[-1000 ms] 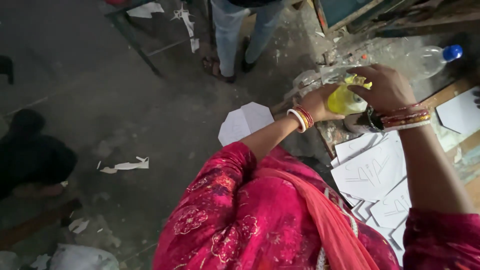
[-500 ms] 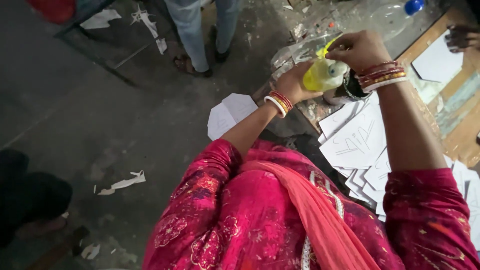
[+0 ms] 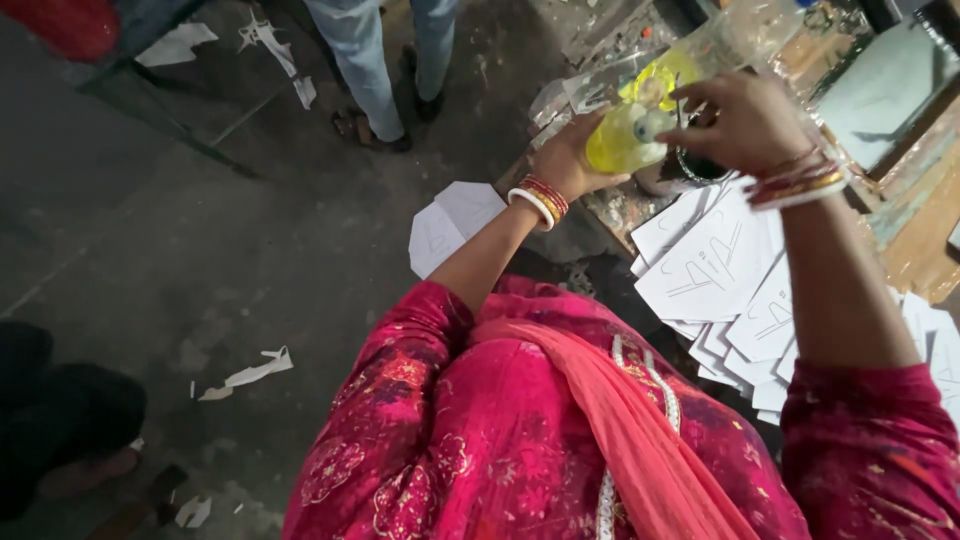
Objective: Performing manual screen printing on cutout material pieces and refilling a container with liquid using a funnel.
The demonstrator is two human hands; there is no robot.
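Note:
My left hand (image 3: 566,160) grips a clear plastic bottle of yellow liquid (image 3: 622,138), tilted over the table's near edge. My right hand (image 3: 742,120) hovers just right of the bottle's top, its fingers pinched on a thin dark stick (image 3: 678,110) that reaches down toward a small dark pot (image 3: 688,172) below it. Both wrists carry red, gold and white bangles. A heap of white cut paper shapes (image 3: 722,262) lies on the table under my right forearm.
A wooden worktable (image 3: 920,250) runs along the right, with crumpled clear plastic (image 3: 745,30) at its far end. Another person's legs in jeans (image 3: 372,60) stand on the grey floor beyond. Paper scraps (image 3: 250,372) litter the floor; more white shapes (image 3: 452,226) lie beside the table.
The view has swung, so the hands sit higher and further right. My right hand has come off the bottle's top and now pinches the thin stick beside it.

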